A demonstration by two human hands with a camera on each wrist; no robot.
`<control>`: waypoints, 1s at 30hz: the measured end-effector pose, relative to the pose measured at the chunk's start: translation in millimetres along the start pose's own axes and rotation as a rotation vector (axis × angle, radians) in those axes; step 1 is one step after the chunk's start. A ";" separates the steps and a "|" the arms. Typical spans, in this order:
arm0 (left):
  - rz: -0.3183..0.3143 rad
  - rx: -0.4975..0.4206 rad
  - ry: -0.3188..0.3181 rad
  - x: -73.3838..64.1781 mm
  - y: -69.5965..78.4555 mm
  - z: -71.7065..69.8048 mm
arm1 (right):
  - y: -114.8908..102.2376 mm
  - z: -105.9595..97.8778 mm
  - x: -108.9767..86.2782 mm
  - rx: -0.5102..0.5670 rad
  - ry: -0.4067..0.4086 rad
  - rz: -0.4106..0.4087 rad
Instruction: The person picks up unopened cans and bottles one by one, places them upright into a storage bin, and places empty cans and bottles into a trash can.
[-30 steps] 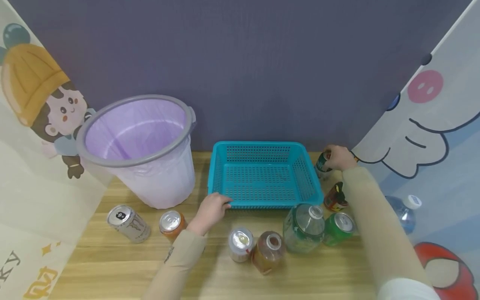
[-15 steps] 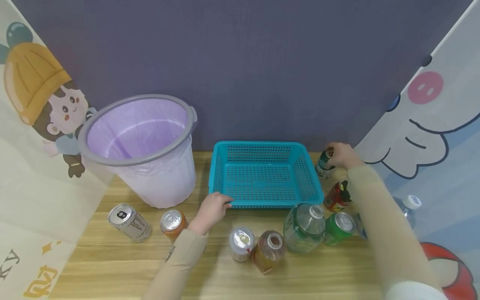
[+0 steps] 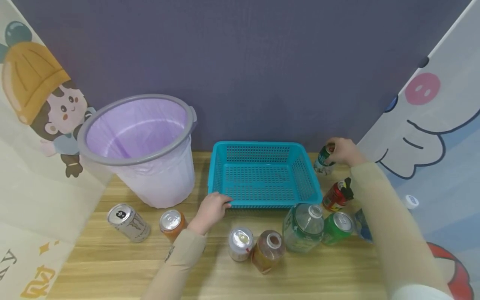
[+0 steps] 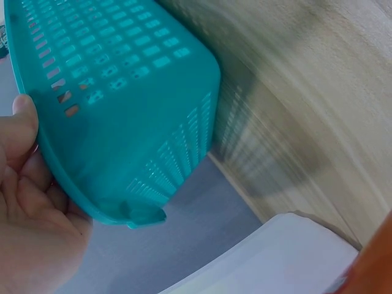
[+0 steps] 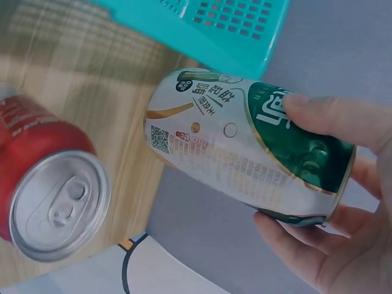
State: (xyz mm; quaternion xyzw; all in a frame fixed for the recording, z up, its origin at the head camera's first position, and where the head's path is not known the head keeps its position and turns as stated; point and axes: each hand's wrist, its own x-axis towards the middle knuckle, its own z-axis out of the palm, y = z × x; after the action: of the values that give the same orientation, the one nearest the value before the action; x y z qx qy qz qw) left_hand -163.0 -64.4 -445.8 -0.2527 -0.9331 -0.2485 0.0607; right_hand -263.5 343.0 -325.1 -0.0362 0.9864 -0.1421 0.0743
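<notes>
My left hand [image 3: 211, 211] holds the near rim of a teal plastic basket [image 3: 221, 204], close to its left corner. In the left wrist view the thumb lies on one side of that rim and the fingers curl behind the other. At the back right, my right hand [image 3: 344, 151] grips the upper part of a green-and-white drink can [image 5: 214, 135]. The right wrist view has thumb and fingers on opposite sides of this can, beside the basket's corner. Just in front of it stands a red can [image 3: 335, 199], partly overlapped by a dark shape.
A lined bin [image 3: 168, 183] stands at the left. Along the front are a grey-white can [image 3: 129, 223], an orange can [image 3: 172, 225], a silver can [image 3: 241, 245], an amber bottle [image 3: 268, 252], a clear green-labelled bottle [image 3: 303, 229] and a green can [image 3: 337, 228]. Behind rises a grey wall [image 3: 262, 75].
My right hand and forearm have shifted slightly right and back, leaving more of the green-and-white can and the red can in sight. My left hand stays at the basket rim.
</notes>
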 end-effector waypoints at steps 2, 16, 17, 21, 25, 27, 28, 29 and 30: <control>-0.001 -0.013 0.005 0.4 0.2 0.2 | -1.5 -1.4 0.2 -0.001 -0.005 0.004; 0.000 -0.013 0.013 -0.5 0.5 1.0 | -6.7 -3.2 -0.2 -0.029 -0.006 -0.022; 0.000 -0.013 0.014 -0.5 0.6 0.8 | -7.5 -4.0 -0.2 -0.033 -0.002 -0.027; -0.005 -0.016 0.018 -0.7 1.0 0.0 | -10.3 -7.0 1.1 -0.046 0.012 -0.048; -0.010 -0.018 0.018 -1.0 1.4 -0.6 | -14.2 -8.5 2.2 -0.056 0.017 -0.072; -0.009 -0.019 0.017 -1.1 1.6 -0.9 | -16.5 -9.1 2.0 -0.055 0.017 -0.081; -0.011 -0.021 0.016 -1.1 1.7 -0.9 | -17.6 -9.2 1.9 -0.055 0.020 -0.083; -0.011 -0.022 0.015 -1.2 1.6 -0.8 | -18.5 -9.4 1.7 -0.052 0.021 -0.085; -0.012 -0.025 0.014 -1.2 1.8 -0.9 | -19.7 -9.6 1.5 -0.049 0.021 -0.088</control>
State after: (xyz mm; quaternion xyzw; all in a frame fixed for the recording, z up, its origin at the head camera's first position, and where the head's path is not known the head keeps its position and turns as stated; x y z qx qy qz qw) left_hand -161.1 -64.1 -444.5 -0.2461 -0.9310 -0.2623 0.0627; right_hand -265.5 326.6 -310.6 -0.0798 0.9877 -0.1216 0.0566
